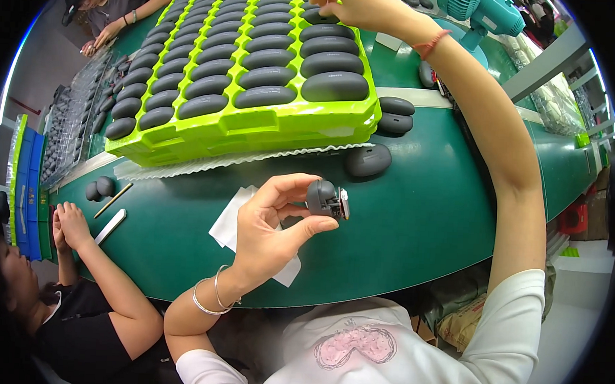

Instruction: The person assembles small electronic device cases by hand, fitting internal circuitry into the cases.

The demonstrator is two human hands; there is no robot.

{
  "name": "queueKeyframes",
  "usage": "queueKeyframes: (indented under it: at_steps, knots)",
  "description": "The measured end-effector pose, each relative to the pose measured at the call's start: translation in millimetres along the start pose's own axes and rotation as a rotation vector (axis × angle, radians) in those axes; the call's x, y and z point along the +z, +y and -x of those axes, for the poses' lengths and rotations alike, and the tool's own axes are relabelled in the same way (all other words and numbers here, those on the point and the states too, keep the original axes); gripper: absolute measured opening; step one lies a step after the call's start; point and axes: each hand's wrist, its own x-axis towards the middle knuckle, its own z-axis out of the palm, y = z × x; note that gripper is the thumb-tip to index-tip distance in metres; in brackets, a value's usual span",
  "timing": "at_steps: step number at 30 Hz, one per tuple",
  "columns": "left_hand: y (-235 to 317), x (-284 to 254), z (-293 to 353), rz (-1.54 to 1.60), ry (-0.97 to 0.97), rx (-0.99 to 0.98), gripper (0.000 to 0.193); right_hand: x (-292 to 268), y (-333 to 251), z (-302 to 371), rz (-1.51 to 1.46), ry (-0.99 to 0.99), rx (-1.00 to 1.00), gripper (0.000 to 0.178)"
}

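Observation:
My left hand [269, 221] is closed on a small dark grey rounded housing [316, 198], pinching it between thumb and fingers above the green table. Its right side is bared, showing small inner parts and a pale strip. My right hand [341, 5] stretches to the far right column of a lime-green tray [255, 126]. Its curled fingers are at a dark grey oval case [318, 16] there, and the picture's top edge cuts the hand off. Rows of similar oval cases fill the tray.
Beside the tray's right corner lie a loose oval case [368, 160] and stacked ones [395, 115]. White paper [233, 220] lies under my left wrist. A teal fan [486, 19] stands far right. Co-workers sit at the left, one with hands [72, 226] near a white stick [111, 226].

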Motion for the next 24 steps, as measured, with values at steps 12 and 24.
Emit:
queueKeyframes:
  at_steps: [12,24]
  knots:
    - [11.3,-0.1,0.3,0.241,-0.005,-0.052,0.046,10.9,34.2,-18.6,-0.034,-0.235,-0.078,0.025]
    - [3.7,-3.5,13.2,-0.011,-0.016,0.185,0.048,-19.7,-31.3,54.6,-0.887,0.241,0.146,0.034]
